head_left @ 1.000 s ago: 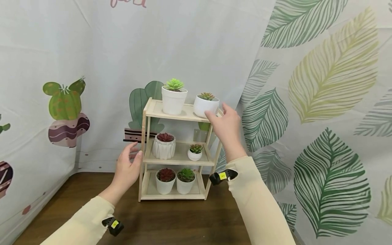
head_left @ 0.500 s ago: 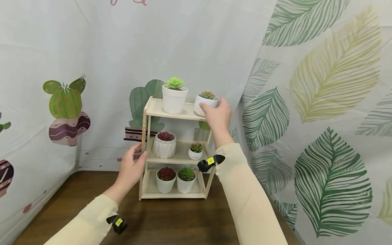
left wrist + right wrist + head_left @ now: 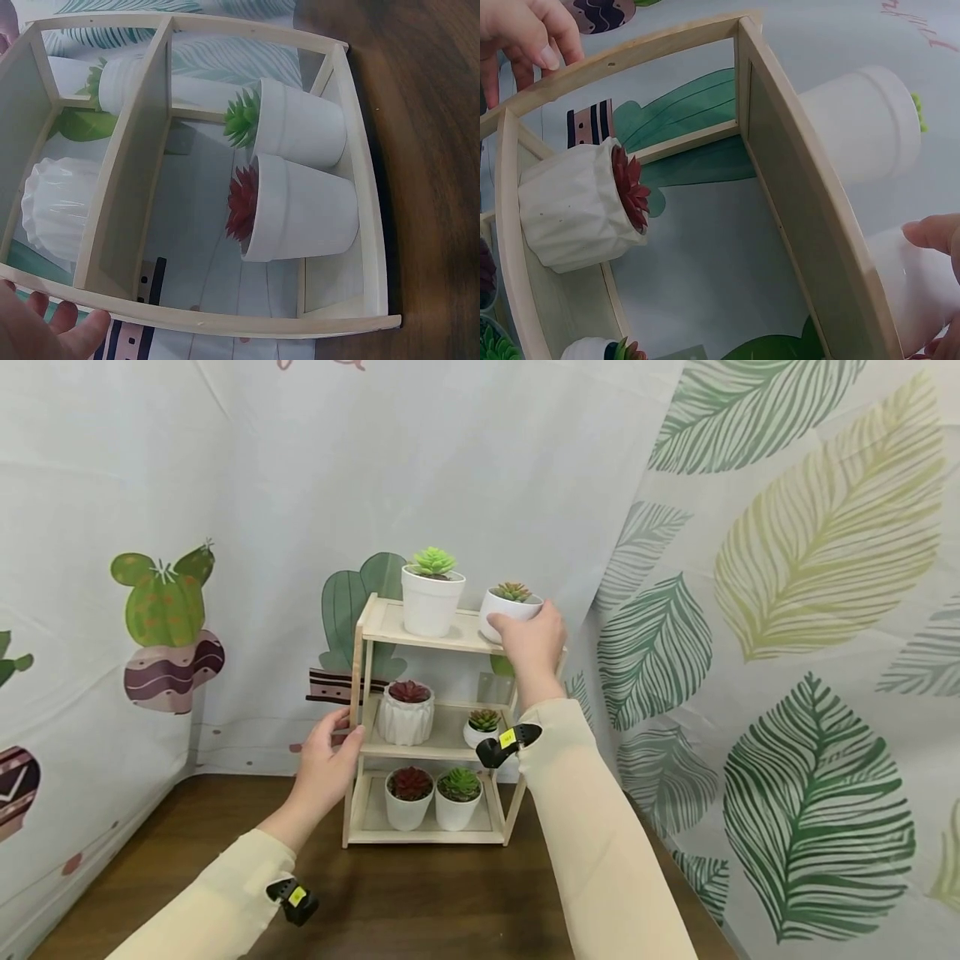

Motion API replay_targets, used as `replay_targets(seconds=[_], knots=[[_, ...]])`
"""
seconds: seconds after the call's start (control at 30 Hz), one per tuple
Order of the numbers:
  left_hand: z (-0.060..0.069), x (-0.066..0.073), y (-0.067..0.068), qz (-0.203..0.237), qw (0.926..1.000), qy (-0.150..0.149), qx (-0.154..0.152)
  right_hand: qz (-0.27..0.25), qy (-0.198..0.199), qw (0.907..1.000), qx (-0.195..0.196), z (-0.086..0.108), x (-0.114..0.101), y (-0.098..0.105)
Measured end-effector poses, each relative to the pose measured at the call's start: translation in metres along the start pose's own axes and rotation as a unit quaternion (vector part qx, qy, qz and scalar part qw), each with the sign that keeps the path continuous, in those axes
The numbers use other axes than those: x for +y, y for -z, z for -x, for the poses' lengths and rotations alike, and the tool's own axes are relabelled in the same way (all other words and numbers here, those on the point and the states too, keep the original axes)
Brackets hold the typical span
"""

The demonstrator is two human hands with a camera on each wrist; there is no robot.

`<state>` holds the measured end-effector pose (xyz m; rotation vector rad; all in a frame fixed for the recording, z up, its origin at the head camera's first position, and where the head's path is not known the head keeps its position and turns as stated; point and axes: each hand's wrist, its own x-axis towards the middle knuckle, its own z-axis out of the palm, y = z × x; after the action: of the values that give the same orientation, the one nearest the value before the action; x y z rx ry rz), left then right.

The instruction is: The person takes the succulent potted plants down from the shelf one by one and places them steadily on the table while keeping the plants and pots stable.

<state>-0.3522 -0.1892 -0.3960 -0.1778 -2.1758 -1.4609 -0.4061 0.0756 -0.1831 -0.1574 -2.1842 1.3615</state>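
Observation:
My right hand grips a low round white pot with a succulent at the right end of the top shelf, thumb in front and fingers round its far side. The pot appears to rest on the shelf. My left hand holds the left upright of the three-tier wooden plant stand; the thumb lies against the upright. A taller white pot with a light-green succulent stands on the left of the top shelf.
A ribbed white pot with a red succulent and a small succulent pot occupy the middle shelf. The lower shelf bears a red succulent pot and a green one. Printed cloth hangs close behind the brown table.
My right hand has moved left and closed on the round pot. My left hand has come right from beside the stand to its left upright. The pots keep their places on the shelves.

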Motion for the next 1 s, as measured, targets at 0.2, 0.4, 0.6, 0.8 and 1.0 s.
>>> replay_targets(seconds=[0.2, 0.4, 0.6, 0.8, 1.0], knots=[[-0.0001, 0.0011, 0.0003, 0.004, 1.0000, 0.003, -0.001, 0.016, 0.000, 0.9998, 0.009, -0.0030, -0.0023, -0.0038], [0.0001, 0.0022, -0.0004, 0.007, 1.0000, 0.005, -0.001, 0.021, -0.004, 0.9996, 0.015, -0.0040, -0.0026, -0.0047], [-0.0011, 0.0026, -0.0011, -0.004, 1.0000, 0.001, 0.007, 0.027, 0.002, 0.9995, 0.017, -0.0064, -0.0016, -0.0052], [-0.0042, 0.0028, -0.0028, -0.009, 0.9997, -0.011, 0.020, 0.035, 0.003, 0.9993, 0.013, -0.0072, -0.0007, -0.0043], [-0.0060, 0.0040, -0.0025, -0.016, 0.9995, -0.007, 0.027, 0.027, 0.004, 0.9996, 0.007, -0.0053, -0.0009, -0.0022]])
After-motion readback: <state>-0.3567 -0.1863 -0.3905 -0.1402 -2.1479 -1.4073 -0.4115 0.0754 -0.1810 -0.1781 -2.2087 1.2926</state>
